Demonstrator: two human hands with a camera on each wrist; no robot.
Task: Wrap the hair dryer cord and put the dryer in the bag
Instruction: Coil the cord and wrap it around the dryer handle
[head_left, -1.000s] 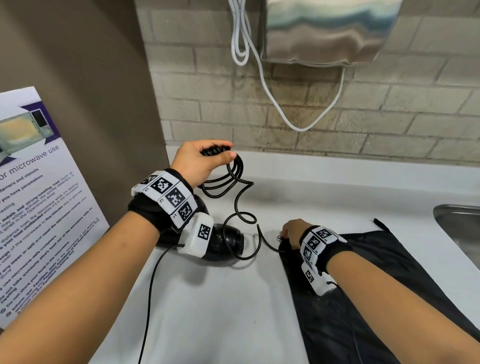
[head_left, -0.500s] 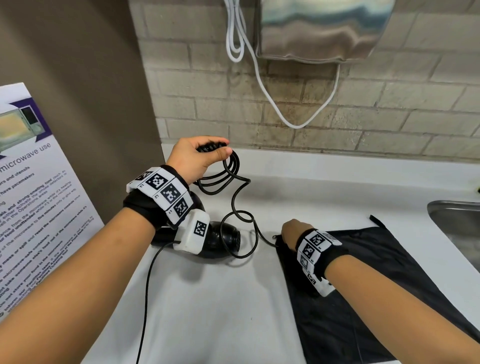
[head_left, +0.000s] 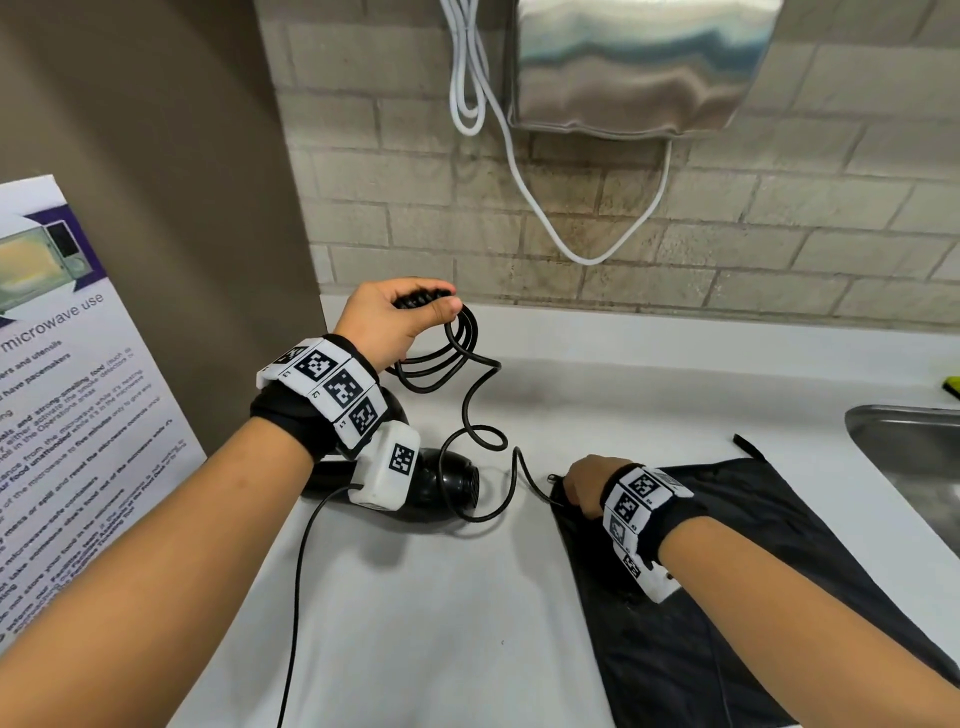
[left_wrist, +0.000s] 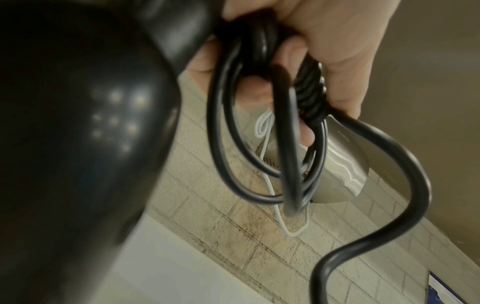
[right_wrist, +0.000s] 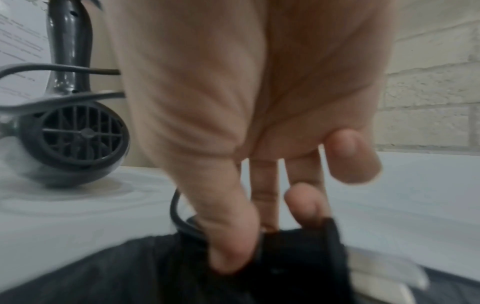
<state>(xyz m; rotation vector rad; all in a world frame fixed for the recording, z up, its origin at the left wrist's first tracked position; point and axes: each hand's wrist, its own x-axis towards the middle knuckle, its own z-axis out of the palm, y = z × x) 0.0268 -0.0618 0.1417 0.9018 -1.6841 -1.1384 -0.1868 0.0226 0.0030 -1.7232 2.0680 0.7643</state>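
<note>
A: Poster (head_left: 78, 395) at the far left, leaned against the brown wall; "microwave use" can be read on it. What is seen next to it?

B: The left hand (head_left: 387, 325) is raised above the white counter (head_left: 441, 597), and its fingers are closed around several loops of the black cord (head_left: 467, 405). In the left wrist view the loops are seen bunched in the fist beside the ribbed strain relief.

A: And the hair dryer (head_left: 441, 486)?

B: It is laid on its side on the counter, under the left wrist, with its grilled end turned toward the bag. From the held loops the cord is trailed down in curls, past the dryer, to the right hand.

A: How is the right hand (head_left: 584, 480) held?

B: It is lowered at the near-left corner of the black bag (head_left: 753, 545), which is spread flat on the counter. In the right wrist view the plug (right_wrist: 298, 261) is pinched between thumb and fingers, with the prongs pointed right, just over the bag's edge.

A: Further right?

B: A steel sink (head_left: 914, 467) is set into the counter. On the brick wall above, a metal hand dryer (head_left: 634, 67) is mounted, with a white cable (head_left: 519, 171) hung beneath it.
</note>
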